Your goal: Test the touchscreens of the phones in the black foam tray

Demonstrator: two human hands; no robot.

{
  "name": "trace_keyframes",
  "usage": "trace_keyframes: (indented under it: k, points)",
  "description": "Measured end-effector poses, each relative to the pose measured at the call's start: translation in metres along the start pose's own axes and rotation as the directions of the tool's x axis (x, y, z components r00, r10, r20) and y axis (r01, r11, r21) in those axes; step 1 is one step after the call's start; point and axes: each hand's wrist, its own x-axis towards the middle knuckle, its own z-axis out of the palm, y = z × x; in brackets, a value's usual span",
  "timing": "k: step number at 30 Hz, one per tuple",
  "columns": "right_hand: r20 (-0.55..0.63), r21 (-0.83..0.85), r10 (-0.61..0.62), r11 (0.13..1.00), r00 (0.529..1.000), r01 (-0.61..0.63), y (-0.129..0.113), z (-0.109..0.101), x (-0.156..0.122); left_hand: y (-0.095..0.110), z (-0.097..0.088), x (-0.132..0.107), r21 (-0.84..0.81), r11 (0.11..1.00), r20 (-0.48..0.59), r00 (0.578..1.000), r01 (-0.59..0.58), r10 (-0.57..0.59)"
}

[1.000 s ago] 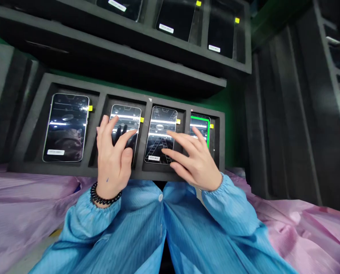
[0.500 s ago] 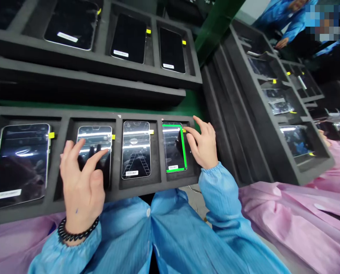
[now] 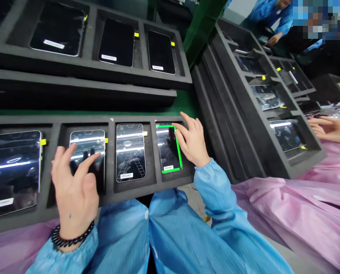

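Several tablets lie face up in a dark foam tray [image 3: 109,152] in front of me. The rightmost tablet [image 3: 166,146] has green lines along parts of its screen border and a white label at the bottom. At its upper right corner is my right hand [image 3: 193,140], fingers apart, the fingertips over the screen edge and beside a yellow tab, partly hiding it. My left hand [image 3: 75,186] is open over the second tablet [image 3: 94,167], covering its left side, with nothing held. Between them sits a tablet with a grid pattern [image 3: 130,152]. A larger-looking tablet [image 3: 14,171] fills the left compartment.
Behind stands another foam tray [image 3: 90,38] with dark tablets, above a further tray edge. Stacked trays [image 3: 261,110] rise at the right beside a green post [image 3: 201,30]. At the right edge are a co-worker's hand [image 3: 329,129] and pink sleeve; another person in blue works farther back.
The view has shifted slightly. My right fingertips have moved a little left, onto the rightmost tablet's upper corner. My left hand stays over the second tablet. More of the co-worker's hand shows.
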Motion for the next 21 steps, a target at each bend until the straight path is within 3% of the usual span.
trace_keyframes:
  k: [4,11,21]
  points:
    - [0.121,0.050,-0.170,0.985,0.978,0.165,-0.016,0.000,0.013,-0.002,0.002,-0.001,0.009,1.000,-0.010,1.000,-0.006,0.006]
    - [0.171,0.080,-0.202,0.978,0.964,0.191,-0.020,0.007,0.018,-0.003,0.002,-0.001,0.030,0.999,-0.007,1.000,-0.012,0.012]
    - [0.169,0.098,-0.352,0.936,0.921,0.339,-0.028,-0.012,-0.028,0.005,0.001,0.001,0.046,0.999,-0.001,1.000,0.007,-0.007]
